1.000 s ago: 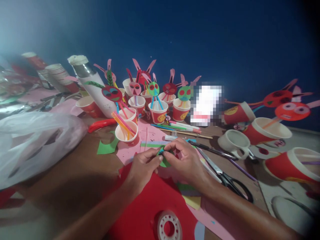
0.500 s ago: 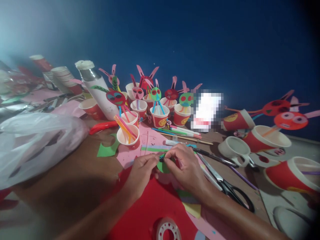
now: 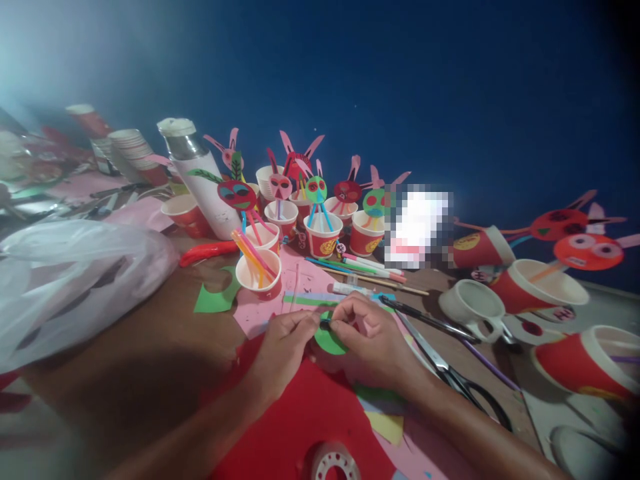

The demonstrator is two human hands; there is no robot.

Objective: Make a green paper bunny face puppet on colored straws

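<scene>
In the middle of the view is a round green paper disc (image 3: pixel 332 342), just above a red sheet (image 3: pixel 300 413). My left hand (image 3: pixel 289 340) pinches at the disc's left edge, thumb against forefinger. From the other side my right hand (image 3: pixel 367 333) comes in, its thumb and forefinger closed on a small dark piece (image 3: pixel 325 324) at the top of the disc. The fingertips partly cover this piece, so its kind is unclear. Both hands' tips nearly meet there.
Red paper cups (image 3: pixel 323 237) with paper-faced straw figures line the back. Scissors (image 3: pixel 445 367), a black pen (image 3: pixel 430 319) and a white mug (image 3: pixel 473 307) lie rightward. A tape roll (image 3: pixel 336 463) is in front, a plastic bag (image 3: pixel 80 287) at left, a green scrap (image 3: pixel 215 297) nearby.
The view has shifted slightly. More of the green disc shows below my fingers, and the dark piece between the fingertips is a little plainer. Both hands keep their pinch.
</scene>
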